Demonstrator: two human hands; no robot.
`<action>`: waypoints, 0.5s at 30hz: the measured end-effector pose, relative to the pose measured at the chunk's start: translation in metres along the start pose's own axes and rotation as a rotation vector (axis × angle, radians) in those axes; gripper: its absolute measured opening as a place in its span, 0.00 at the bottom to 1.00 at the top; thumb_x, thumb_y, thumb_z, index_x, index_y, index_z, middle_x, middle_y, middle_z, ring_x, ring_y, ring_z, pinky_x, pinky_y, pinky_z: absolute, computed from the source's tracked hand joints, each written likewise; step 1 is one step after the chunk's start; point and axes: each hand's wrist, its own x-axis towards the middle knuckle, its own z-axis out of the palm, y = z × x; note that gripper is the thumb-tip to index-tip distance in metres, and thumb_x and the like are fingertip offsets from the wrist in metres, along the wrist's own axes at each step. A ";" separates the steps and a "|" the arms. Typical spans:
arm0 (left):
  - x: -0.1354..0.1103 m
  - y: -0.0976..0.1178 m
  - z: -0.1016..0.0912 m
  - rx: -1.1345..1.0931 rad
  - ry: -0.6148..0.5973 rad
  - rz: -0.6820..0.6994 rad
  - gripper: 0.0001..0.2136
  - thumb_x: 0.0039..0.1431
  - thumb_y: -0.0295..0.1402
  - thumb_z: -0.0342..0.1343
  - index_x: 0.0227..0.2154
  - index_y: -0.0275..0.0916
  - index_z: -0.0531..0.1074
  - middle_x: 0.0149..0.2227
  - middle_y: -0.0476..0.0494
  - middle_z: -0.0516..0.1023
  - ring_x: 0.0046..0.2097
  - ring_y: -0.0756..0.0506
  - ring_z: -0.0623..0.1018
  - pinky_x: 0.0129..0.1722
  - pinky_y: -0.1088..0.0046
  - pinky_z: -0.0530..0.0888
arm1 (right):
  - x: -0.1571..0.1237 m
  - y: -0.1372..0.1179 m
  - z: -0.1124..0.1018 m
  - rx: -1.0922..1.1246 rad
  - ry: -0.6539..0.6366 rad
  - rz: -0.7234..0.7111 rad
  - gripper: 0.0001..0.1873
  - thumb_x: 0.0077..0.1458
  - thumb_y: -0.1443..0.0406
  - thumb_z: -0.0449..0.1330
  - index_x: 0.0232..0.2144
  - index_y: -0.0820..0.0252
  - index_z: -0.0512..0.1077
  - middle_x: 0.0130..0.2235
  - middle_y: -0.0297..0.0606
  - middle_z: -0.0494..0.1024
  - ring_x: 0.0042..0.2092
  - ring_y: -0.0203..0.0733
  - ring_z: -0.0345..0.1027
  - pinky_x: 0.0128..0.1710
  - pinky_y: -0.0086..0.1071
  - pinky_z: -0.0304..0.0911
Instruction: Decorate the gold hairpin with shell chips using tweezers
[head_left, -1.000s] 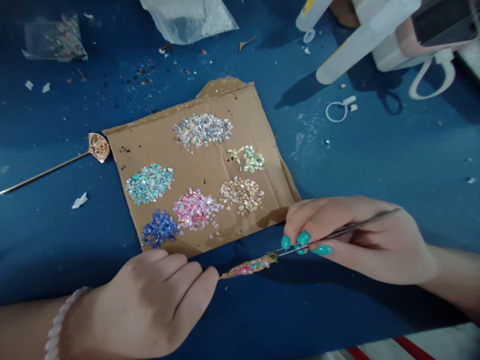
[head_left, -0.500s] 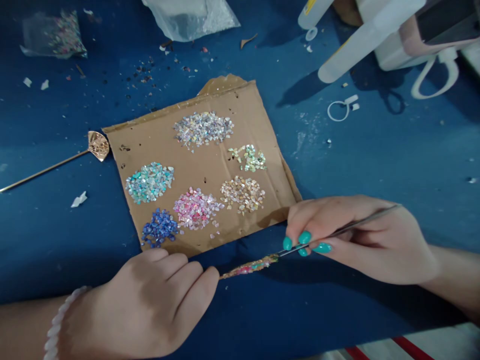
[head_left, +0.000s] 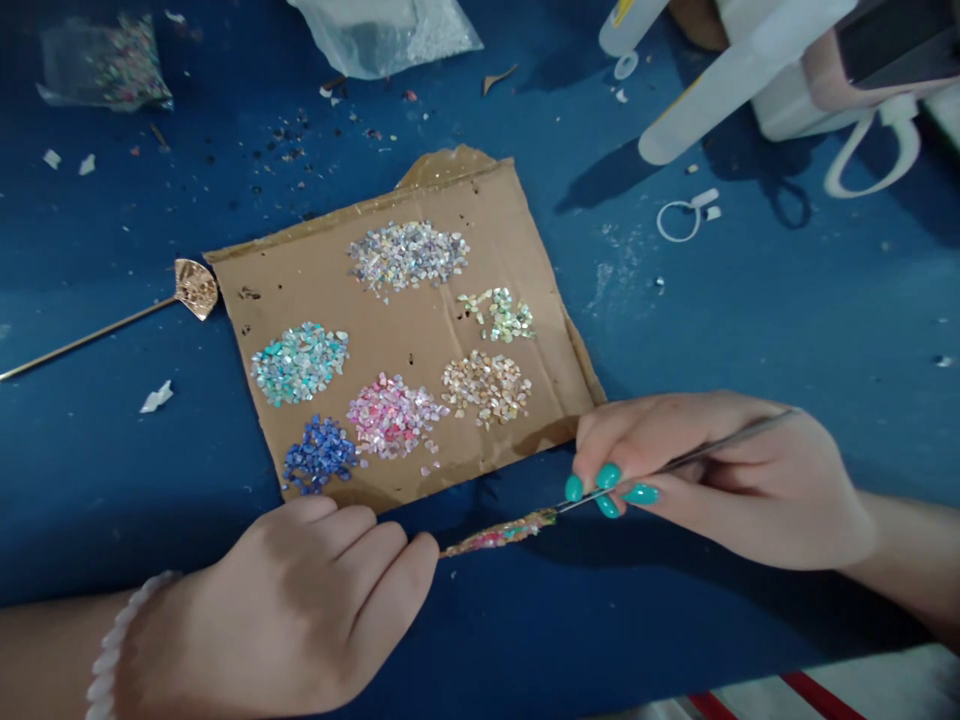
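Note:
My left hand (head_left: 322, 600) is closed round one end of a gold hairpin (head_left: 501, 535). Its head, seen nearly edge-on, is covered with pink, teal and green chips; my fist hides the stem. A slim pair of metal tweezers (head_left: 694, 456) is pinched in my right hand (head_left: 735, 485), with the tip at the hairpin head's far right end. Whether a chip sits in the tip is too small to tell. Just beyond both hands lies a cardboard sheet (head_left: 300, 285) bearing separate piles of chips: blue (head_left: 320, 455), pink (head_left: 394, 415), turquoise (head_left: 300, 362), beige (head_left: 487, 387), green (head_left: 501, 314) and silvery (head_left: 409, 255).
Another gold hairpin (head_left: 196, 289) with a fan-shaped head lies left of the cardboard. Behind are a bag of mixed chips (head_left: 127, 65) and a larger clear bag (head_left: 390, 35). At the right back are a white tube (head_left: 720, 95), a pinkish-white device (head_left: 810, 90) and a plastic ring (head_left: 679, 221).
Almost nothing differs. Both hands keep their grips and the tweezers' tip stays at the hairpin's end; the whole view has shifted very slightly.

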 end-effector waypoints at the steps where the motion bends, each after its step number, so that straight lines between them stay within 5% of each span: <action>1: 0.000 0.000 0.000 -0.005 0.004 -0.003 0.08 0.64 0.23 0.45 0.42 0.32 0.68 0.27 0.51 0.74 0.26 0.48 0.72 0.26 0.68 0.65 | 0.000 0.000 0.000 0.004 0.006 -0.008 0.16 0.54 0.75 0.56 0.42 0.54 0.71 0.30 0.37 0.77 0.35 0.39 0.75 0.33 0.32 0.73; 15: -0.001 -0.001 0.000 -0.019 0.002 -0.025 0.11 0.66 0.23 0.42 0.46 0.31 0.67 0.28 0.48 0.76 0.28 0.48 0.74 0.27 0.69 0.68 | -0.004 0.000 -0.001 -0.120 0.255 -0.015 0.09 0.54 0.72 0.60 0.37 0.55 0.74 0.32 0.36 0.78 0.36 0.38 0.75 0.35 0.30 0.73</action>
